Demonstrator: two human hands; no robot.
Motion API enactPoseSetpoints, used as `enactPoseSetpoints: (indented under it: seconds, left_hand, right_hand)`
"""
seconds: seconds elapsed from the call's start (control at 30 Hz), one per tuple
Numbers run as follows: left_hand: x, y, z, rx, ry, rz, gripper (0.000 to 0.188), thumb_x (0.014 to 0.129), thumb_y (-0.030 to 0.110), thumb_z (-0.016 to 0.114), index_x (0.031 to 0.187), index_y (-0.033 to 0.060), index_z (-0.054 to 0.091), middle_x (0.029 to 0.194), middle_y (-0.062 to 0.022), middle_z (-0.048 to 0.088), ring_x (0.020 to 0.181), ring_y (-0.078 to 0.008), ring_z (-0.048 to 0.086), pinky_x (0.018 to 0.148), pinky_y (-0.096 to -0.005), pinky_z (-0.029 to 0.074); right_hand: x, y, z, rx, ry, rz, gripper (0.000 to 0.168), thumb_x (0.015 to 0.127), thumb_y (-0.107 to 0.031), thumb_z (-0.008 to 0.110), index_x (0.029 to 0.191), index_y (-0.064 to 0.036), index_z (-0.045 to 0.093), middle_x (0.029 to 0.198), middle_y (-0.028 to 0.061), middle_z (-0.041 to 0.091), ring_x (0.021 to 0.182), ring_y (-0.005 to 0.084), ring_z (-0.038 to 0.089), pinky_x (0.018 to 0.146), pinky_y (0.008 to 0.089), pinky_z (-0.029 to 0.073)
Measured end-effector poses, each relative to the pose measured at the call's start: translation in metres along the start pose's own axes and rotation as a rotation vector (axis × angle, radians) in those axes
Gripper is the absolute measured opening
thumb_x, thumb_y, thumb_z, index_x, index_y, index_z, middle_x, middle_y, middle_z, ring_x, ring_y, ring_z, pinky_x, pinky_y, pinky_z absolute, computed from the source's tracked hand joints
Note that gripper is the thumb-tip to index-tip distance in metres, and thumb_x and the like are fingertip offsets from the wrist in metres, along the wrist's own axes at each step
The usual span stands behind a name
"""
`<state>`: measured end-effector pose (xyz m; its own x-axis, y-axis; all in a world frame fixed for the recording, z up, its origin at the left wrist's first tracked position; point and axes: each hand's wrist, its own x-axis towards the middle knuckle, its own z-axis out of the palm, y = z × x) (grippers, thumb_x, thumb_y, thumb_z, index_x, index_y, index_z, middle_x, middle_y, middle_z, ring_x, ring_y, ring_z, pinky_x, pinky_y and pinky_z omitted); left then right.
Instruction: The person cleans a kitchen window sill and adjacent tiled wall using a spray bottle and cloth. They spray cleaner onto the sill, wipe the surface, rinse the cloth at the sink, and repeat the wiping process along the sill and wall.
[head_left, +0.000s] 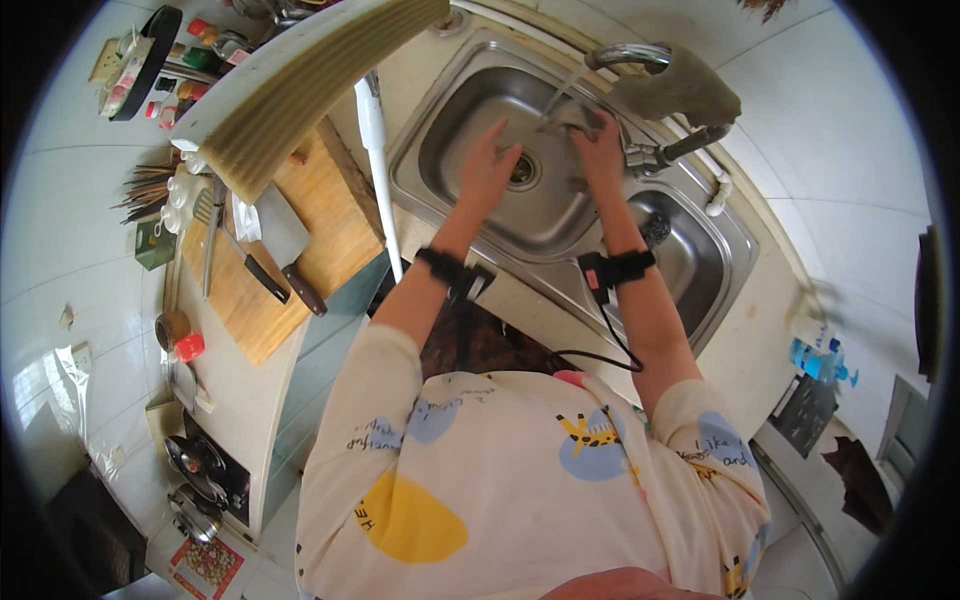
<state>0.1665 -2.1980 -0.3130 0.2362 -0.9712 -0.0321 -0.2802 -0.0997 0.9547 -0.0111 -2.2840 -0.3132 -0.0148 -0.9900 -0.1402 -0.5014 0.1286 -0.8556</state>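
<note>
Water runs from the curved metal faucet (626, 54) into the larger bowl of a stainless steel double sink (435, 142). At the stream, my right hand (601, 154) grips a greyish cloth (574, 118), blurred and partly hidden by the fingers. My left hand (486, 169) is over the same bowl, left of the drain (523, 171), with its fingers apart and nothing in it. Both wrists wear black straps. A dark scouring pad (655, 229) lies in the smaller bowl, right of my right forearm.
Left of the sink, a wooden cutting board (330, 225) bears a cleaver (281, 229) and a slotted turner (210, 225). A white pole (375, 142) stands between board and sink. Bottles (821, 361) are at the right. A large ridged edge (300, 97) juts across the upper left.
</note>
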Motion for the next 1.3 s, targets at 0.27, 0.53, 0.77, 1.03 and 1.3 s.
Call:
enactPoseSetpoints:
  seconds: [0.27,0.53,0.77,1.03,1.3]
  left_hand:
    - [0.075,-0.064,0.038,-0.82,-0.193,-0.687,0.043,0.089,0.038,0.049,0.12,0.0088,0.048,0.119,-0.0092,0.048,0.112,-0.0238,0.047,0.087,-0.0483,0.039]
    - [0.091,-0.076,0.034,0.078,0.192,-0.652,0.021,0.08,0.024,0.058,0.094,0.0083,0.061,0.079,-0.0067,0.064,0.079,-0.0228,0.062,0.07,-0.0364,0.047]
    - [0.093,-0.107,0.027,0.537,0.379,-0.186,0.013,0.084,0.021,0.055,0.087,0.0081,0.057,0.077,-0.0111,0.061,0.074,-0.0325,0.058,0.066,-0.041,0.046]
    - [0.105,-0.06,0.029,0.473,0.001,-0.106,0.012,0.084,0.015,0.055,0.093,0.007,0.052,0.087,-0.0127,0.058,0.08,-0.0326,0.056,0.069,-0.0405,0.045]
    - [0.086,-0.024,0.044,-0.883,-0.042,-0.55,0.035,0.087,0.021,0.055,0.118,0.0075,0.047,0.11,-0.0106,0.053,0.099,-0.0222,0.052,0.079,-0.0355,0.045]
  right_hand:
    - [0.054,0.015,0.038,0.899,-0.581,0.514,0.024,0.083,-0.02,0.056,0.105,-0.011,0.059,0.101,0.0019,0.058,0.089,0.015,0.055,0.078,0.0283,0.044]
    - [0.087,0.034,0.053,0.546,-0.38,0.402,0.03,0.075,-0.011,0.064,0.105,-0.008,0.059,0.089,-0.0003,0.059,0.081,0.0138,0.055,0.069,0.0262,0.042]
    - [0.101,0.038,0.059,-0.27,-0.396,-0.181,0.025,0.069,-0.019,0.067,0.089,-0.011,0.057,0.084,0.006,0.06,0.083,0.0206,0.058,0.071,0.0308,0.043]
    - [0.102,0.048,0.053,-0.13,-0.228,-0.135,0.03,0.07,-0.02,0.068,0.096,-0.009,0.059,0.093,0.0059,0.061,0.092,0.0213,0.058,0.078,0.0324,0.044]
    - [0.075,0.025,0.036,0.269,-0.476,0.145,0.027,0.074,-0.008,0.061,0.101,-0.006,0.06,0.1,0.0025,0.059,0.092,0.0153,0.054,0.08,0.0277,0.042]
